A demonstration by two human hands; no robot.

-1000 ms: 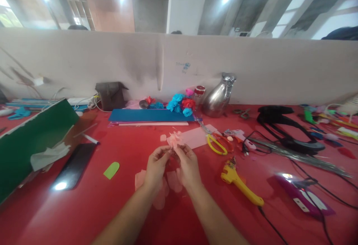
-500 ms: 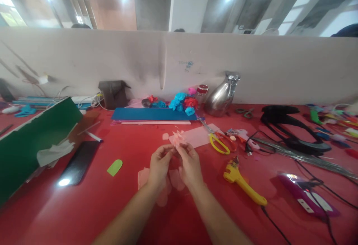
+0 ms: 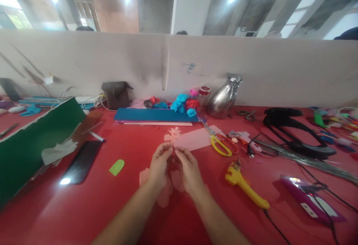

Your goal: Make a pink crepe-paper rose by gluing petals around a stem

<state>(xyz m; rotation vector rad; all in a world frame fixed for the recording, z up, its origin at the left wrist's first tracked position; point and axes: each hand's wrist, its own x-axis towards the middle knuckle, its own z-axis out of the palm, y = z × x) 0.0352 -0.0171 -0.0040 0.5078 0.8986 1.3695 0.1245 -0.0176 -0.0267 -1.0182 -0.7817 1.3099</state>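
Pale-pink, ruffled, paper-like flower [image 3: 175, 134] at left end of flat, pink, rectangular sheet [image 3: 197, 138]. Left hand [image 3: 160, 165] and right hand [image 3: 190, 168], nearside of sheet, pinch flower's base. Step, judged: working the base; next move calls for light, steady fingertips.

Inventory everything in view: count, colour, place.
Flower: 1, pink, at fingertips
Petal pieces: several, pink, beneath hands
Sheet: 1, pale pink, beyond hands
Cutout: 1, lime, left
Phone: 1, black, left
Board: 1, green, far left
Panel: 1, blue, back centre
Bouquet: 1, multicoloured, back
Jug: 1, silver, back
Large scissors: 1, yellow-orange, right
Yellow glue gun: 1, yellow, right
Device: 1, purple, right
Frame: 1, black, far right
Other clutter: uncounted, mixed, table edges
Table: 1, red, below
Left hand: 1, bare, centre
Right hand: 1, bare, centre
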